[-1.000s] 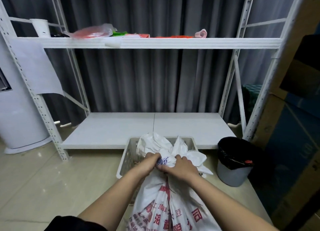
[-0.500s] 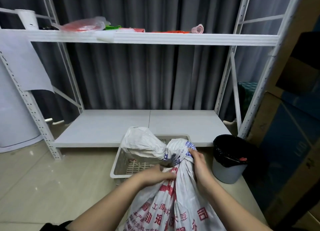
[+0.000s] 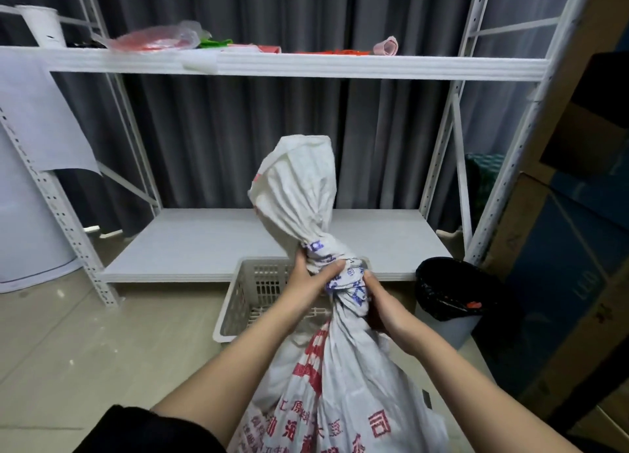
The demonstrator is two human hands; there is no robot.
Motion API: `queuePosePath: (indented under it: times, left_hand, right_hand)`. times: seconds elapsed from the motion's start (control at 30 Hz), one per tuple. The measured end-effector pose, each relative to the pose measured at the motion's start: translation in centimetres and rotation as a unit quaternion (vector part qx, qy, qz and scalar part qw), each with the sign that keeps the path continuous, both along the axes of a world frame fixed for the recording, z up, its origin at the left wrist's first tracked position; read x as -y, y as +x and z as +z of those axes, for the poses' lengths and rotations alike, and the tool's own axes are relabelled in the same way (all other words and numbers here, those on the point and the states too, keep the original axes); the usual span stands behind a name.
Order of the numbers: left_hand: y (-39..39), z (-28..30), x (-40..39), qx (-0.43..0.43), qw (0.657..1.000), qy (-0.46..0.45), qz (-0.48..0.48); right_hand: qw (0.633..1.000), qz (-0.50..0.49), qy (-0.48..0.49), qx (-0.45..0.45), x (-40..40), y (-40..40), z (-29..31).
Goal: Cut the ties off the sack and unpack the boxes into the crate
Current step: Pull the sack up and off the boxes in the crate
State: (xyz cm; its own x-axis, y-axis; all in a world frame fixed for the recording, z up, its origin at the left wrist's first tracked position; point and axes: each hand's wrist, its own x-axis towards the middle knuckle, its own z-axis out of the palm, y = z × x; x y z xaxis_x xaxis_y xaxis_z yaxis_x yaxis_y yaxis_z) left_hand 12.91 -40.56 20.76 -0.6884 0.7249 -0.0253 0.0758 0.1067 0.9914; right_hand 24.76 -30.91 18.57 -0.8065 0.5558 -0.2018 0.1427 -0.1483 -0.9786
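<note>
Grey curtains hang behind the white metal rack [image 3: 306,66], and my white woven sack with red letters [image 3: 340,377] stands just before the pale plastic crate [image 3: 238,303]. My left hand [image 3: 306,279] and right hand [image 3: 381,306] squeeze its twisted neck. It feels soft and crinkly, maybe heavy below; I cannot see any ties.

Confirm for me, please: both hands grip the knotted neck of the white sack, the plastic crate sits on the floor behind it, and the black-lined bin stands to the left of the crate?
Not quite: in the head view the bin stands to the right of the crate, not the left. The rest holds: the left hand and right hand grip the sack at its knotted neck.
</note>
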Motion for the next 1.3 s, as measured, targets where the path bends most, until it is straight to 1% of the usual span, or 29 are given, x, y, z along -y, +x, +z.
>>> queuePosePath:
  times: [0.1,0.17,0.23,0.27,0.3,0.37,0.4,0.43,0.47,0.5,0.57,0.6,0.63,0.67,0.7,0.73,0.77,0.8,0.83,0.87,0.9,0.93,1.0,1.07,1.13,1.17,1.2,1.27,1.3]
  left_hand:
    - [-1.3,1.6,-0.9,-0.110,0.991,-0.025,0.069]
    - [-1.4,3.4,-1.7,-0.173,0.977,-0.079,0.101]
    - [-1.0,5.8,-2.5,-0.239,0.955,-0.148,0.089]
    - [-0.9,6.6,-3.0,-0.253,0.954,-0.144,0.070]
    - [-0.7,7.4,-3.2,-0.237,0.964,-0.115,0.046]
    - [-0.3,8.4,-3.3,-0.170,0.985,-0.017,-0.005]
    - [-0.2,8.4,-3.0,-0.178,0.984,0.019,-0.025]
    - [0.1,8.3,-2.5,-0.230,0.972,0.031,-0.034]
    - [0.2,7.8,-2.1,-0.312,0.949,0.029,-0.033]
    - [0.1,7.1,-1.5,-0.404,0.914,0.019,-0.021]
    - [-0.4,5.2,-0.6,-0.559,0.829,-0.007,0.033]
    - [-0.7,4.1,-0.4,-0.605,0.793,-0.012,0.074]
    - [-0.8,3.1,0.0,-0.619,0.777,-0.022,0.116]
    - [-0.7,2.3,0.4,-0.596,0.787,-0.036,0.158]
    - [-0.5,1.5,0.8,-0.539,0.817,-0.064,0.194]
    - [-0.2,0.8,1.2,-0.453,0.859,-0.100,0.216]
    - [0.1,0.3,1.5,-0.346,0.906,-0.137,0.202]
    - [0.3,0.0,1.8,-0.230,0.946,-0.169,0.151]
    - [0.1,-0.3,1.8,-0.108,0.977,-0.177,0.059]
    - [0.2,-0.8,1.8,0.001,0.983,-0.169,-0.068]
    - [0.3,-1.1,1.6,0.072,0.972,-0.150,-0.167]
    - [0.4,-1.6,1.3,0.107,0.962,-0.128,-0.217]
    - [0.7,-1.9,0.7,0.123,0.957,-0.117,-0.235]
    - [0.5,-2.5,-0.2,0.093,0.963,-0.122,-0.222]
    - [-0.2,-3.6,-1.0,0.068,0.974,-0.148,-0.156]
    - [-0.7,-4.1,-1.3,0.065,0.979,-0.163,-0.103]
    - [-1.4,-4.7,-1.7,0.063,0.982,-0.169,-0.051]
    - [-2.5,-5.3,-2.1,0.090,0.982,-0.164,0.021]
    - [-2.9,-5.1,-2.2,0.116,0.980,-0.154,0.043]
  right_hand:
    - [0.981,-0.115,0.158,0.006,-0.2,-1.0,-0.2]
    - [0.965,-0.091,0.245,-0.017,0.3,-1.6,-0.2]
    - [0.955,-0.059,0.291,0.002,1.1,-2.3,-0.3]
    - [0.951,-0.084,0.297,0.009,1.1,-2.8,-0.4]
    - [0.950,-0.134,0.283,0.012,0.7,-3.2,-0.6]
    - [0.951,-0.199,0.236,0.035,-0.3,-3.8,0.2]
    - [0.959,-0.198,0.199,0.036,-0.9,-3.9,0.7]
    - [0.968,-0.189,0.162,0.023,-1.7,-4.0,1.1]
    - [0.976,-0.175,0.131,0.010,-2.2,-4.0,1.6]
    - [0.982,-0.156,0.107,0.014,-2.5,-4.0,1.9]
    - [0.986,-0.140,0.077,0.046,-3.1,-4.6,1.9]
    - [0.985,-0.151,0.060,0.065,-3.4,-5.0,1.8]
    - [0.984,-0.158,0.028,0.076,-3.6,-5.3,1.6]
    - [0.984,-0.161,-0.003,0.077,-3.7,-5.5,1.6]
    - [0.984,-0.158,-0.031,0.078,-3.7,-5.5,1.7]
    - [0.984,-0.150,-0.057,0.072,-3.7,-5.6,1.9]
    - [0.984,-0.144,-0.079,0.066,-3.8,-5.6,1.8]
    - [0.985,-0.132,-0.093,0.061,-3.8,-5.5,1.7]
    - [0.985,-0.115,-0.110,0.060,-3.7,-5.5,1.7]
    - [0.986,-0.091,-0.125,0.065,-3.7,-5.5,1.5]
    - [0.985,-0.071,-0.142,0.069,-3.7,-5.4,1.2]
    - [0.985,-0.053,-0.145,0.073,-3.5,-5.3,1.1]
    - [0.990,-0.064,-0.089,0.084,-3.6,-5.6,0.6]
    - [0.981,-0.096,0.089,0.141,-4.4,-5.6,-0.1]
    - [0.947,-0.077,0.217,0.225,-5.4,-5.1,-1.1]
    - [0.948,-0.049,0.215,0.229,-5.3,-4.3,-0.9]
    - [0.961,-0.027,0.186,0.201,-4.9,-3.4,-0.6]
    - [0.991,0.022,0.025,0.127,-3.3,-1.5,0.2]
    - [0.995,0.044,-0.025,0.090,-2.3,-0.7,0.6]
